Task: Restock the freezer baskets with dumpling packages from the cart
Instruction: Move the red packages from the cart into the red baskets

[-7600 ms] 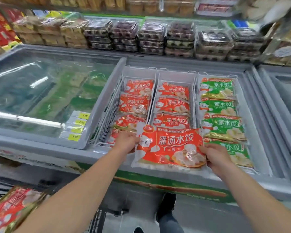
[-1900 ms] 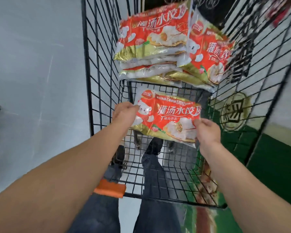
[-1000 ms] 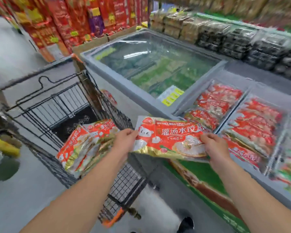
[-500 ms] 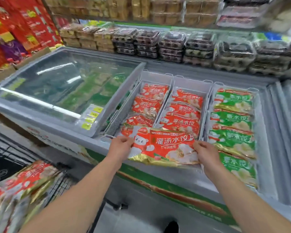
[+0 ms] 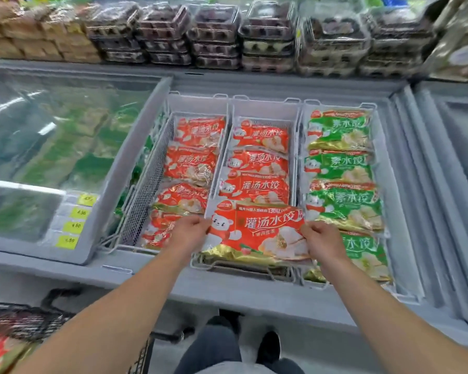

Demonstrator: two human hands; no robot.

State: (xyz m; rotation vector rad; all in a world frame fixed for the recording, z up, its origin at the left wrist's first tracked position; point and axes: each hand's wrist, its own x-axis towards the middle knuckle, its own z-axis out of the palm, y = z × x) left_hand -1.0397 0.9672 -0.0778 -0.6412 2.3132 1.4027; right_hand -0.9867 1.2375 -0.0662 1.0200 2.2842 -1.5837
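Two hands: left hand [image 5: 191,231] and right hand [image 5: 322,240] each pinch an end of the red dumpling package [image 5: 257,234].
Package place: near end of middle basket [image 5: 265,107].
Left basket [image 5: 143,190]: red packages.
Right basket [image 5: 374,106]: green packages.
Cart [image 5: 25,323]: near left.

Freezer's open on the right w/ three baskets side by side. Middle basket [image 5: 265,109] has bare room only at the back wall; red packs [image 5: 257,163] fill the rest. Left basket [image 5: 149,182] and right basket [image 5: 338,105] packed full. Glass lid [image 5: 52,136] covers the left half, blocking access there. Cart [image 5: 25,325] sits low left, near the freezer front.
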